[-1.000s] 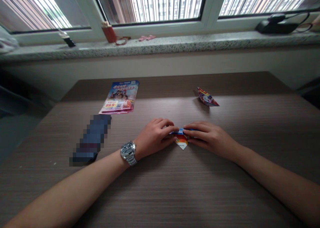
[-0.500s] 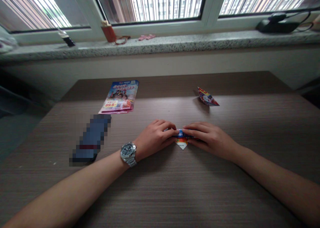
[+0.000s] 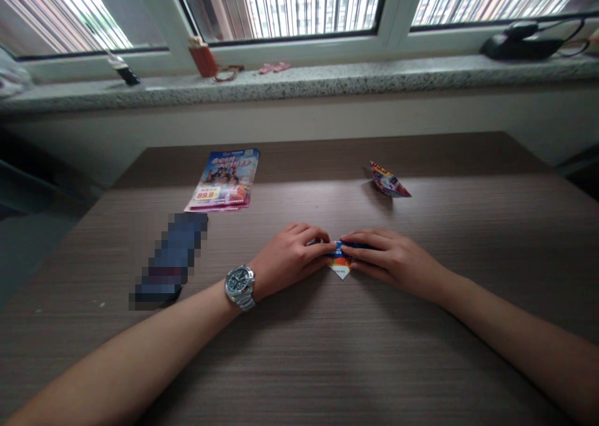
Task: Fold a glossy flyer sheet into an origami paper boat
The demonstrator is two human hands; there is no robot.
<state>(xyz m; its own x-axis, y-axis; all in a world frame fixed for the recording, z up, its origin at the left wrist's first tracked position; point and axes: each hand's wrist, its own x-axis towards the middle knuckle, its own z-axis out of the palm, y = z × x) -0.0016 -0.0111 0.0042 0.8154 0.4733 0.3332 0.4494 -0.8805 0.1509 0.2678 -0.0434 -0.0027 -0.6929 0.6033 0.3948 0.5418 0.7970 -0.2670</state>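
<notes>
Hands (image 3: 339,257) meeting, fingertips pinching folded paper (image 3: 341,259), forearms resting apart

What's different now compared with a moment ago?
Very little. The left hand and right hand still pinch the folded paper, whose blue upper edge looks slightly flatter, though it's a small change. Neither hand let go. The flyer and the paper boat stayed where they were.

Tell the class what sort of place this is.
Likely a room in an apartment block: tower blocks outside the window, a speckled stone sill, and a wood-grain table.
</notes>
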